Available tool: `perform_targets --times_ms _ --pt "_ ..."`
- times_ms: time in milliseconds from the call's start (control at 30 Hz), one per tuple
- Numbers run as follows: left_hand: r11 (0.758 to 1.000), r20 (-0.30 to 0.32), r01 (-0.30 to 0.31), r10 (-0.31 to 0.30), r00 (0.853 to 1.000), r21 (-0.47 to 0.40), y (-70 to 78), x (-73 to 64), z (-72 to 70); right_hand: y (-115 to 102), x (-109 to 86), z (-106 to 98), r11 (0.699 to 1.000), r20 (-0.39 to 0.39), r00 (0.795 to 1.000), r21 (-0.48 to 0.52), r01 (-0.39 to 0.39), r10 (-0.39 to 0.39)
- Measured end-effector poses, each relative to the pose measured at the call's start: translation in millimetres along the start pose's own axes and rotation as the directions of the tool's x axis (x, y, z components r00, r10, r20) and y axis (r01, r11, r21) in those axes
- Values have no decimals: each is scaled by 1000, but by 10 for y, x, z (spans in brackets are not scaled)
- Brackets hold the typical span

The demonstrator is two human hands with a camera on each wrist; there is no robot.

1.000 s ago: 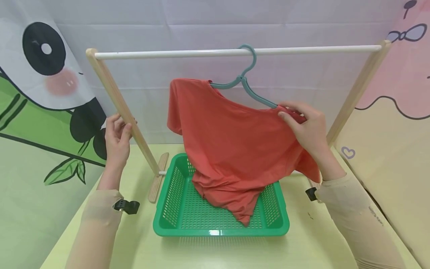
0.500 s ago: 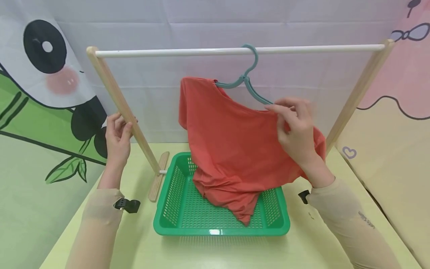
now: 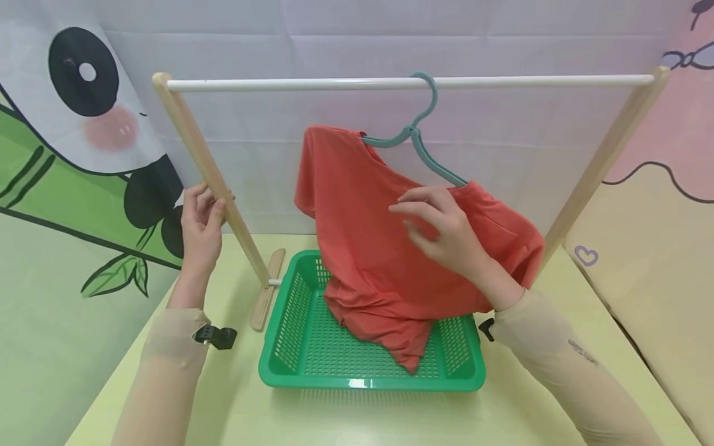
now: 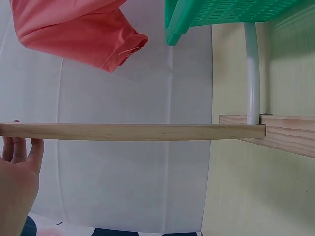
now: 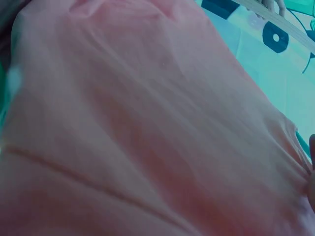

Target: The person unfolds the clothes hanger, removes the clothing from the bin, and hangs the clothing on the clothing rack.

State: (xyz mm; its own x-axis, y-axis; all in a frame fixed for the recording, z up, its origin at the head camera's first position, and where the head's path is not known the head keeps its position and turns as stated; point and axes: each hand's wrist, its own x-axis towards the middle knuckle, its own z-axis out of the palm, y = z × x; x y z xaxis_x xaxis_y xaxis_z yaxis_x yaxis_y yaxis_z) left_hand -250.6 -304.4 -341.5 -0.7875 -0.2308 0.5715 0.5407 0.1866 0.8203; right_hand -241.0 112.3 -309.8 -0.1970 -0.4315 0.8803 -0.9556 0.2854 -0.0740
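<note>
A red T-shirt (image 3: 379,248) hangs tilted on a teal hanger (image 3: 435,162), whose hook goes over the white bar (image 3: 312,85) of a wooden clothes rack. Both hanger arms run into the neckline, and the right shoulder sits lower. My right hand (image 3: 446,232) is in front of the shirt below the neckline, fingers loosely bent with nothing between them. In the right wrist view, shirt cloth (image 5: 147,113) fills most of the picture. My left hand (image 3: 202,226) holds the rack's left post (image 3: 206,164) between thumb and fingers; the left wrist view shows fingers reaching behind that post (image 4: 133,132).
Below the shirt stands a green plastic basket (image 3: 368,384) on the pale yellow table (image 3: 234,396); the shirt's lower end hangs into it. A wooden foot (image 3: 269,290) of the rack lies left of the basket. Printed cloth walls enclose the sides.
My right hand has let go of the shirt's right shoulder and moved left and down across its front. The shirt has shifted slightly right. My left hand stays at the post.
</note>
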Motion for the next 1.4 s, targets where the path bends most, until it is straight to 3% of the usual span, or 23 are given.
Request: perform_targets --times_ms 167,367,500,600,667,767,900,1000,1067,1200,1400 --pt "999 0 11 -11 1000 33 8 4 4 1 -11 144 999 31 999 18 -30 29" --pt "999 -1 19 -19 1000 33 3 -4 -5 -64 -78 400 988 82 986 48 -147 142" --pt "999 -3 28 -28 1000 21 -2 -7 -10 -127 -143 550 974 199 959 59 -217 202" --pt "1000 -3 26 -26 1000 4 -7 1 -10 -186 -175 637 962 312 917 34 -271 247" --pt "1000 -3 23 -23 1000 -6 -8 8 -8 -224 -189 691 953 395 874 -7 -304 282" --pt "1000 -1 17 -17 1000 -8 -10 17 -7 -264 -213 770 934 532 774 -101 -344 343" --pt "1000 1 10 -10 1000 -6 -12 23 -6 -284 -278 866 907 708 590 -176 -383 387" --pt "1000 1 5 -5 1000 -6 -11 24 -5 -287 -346 927 895 809 455 -183 -407 372" --pt "1000 -1 0 0 1000 -13 -11 25 -5 -285 -391 967 893 855 383 -181 -411 349" --pt "1000 -3 -2 2 1000 -15 -9 25 -7 -276 -454 1059 898 911 290 -158 -410 293" --pt "1000 -13 0 0 1000 -24 -9 17 -25 -204 -517 1208 924 952 213 -133 -360 220"
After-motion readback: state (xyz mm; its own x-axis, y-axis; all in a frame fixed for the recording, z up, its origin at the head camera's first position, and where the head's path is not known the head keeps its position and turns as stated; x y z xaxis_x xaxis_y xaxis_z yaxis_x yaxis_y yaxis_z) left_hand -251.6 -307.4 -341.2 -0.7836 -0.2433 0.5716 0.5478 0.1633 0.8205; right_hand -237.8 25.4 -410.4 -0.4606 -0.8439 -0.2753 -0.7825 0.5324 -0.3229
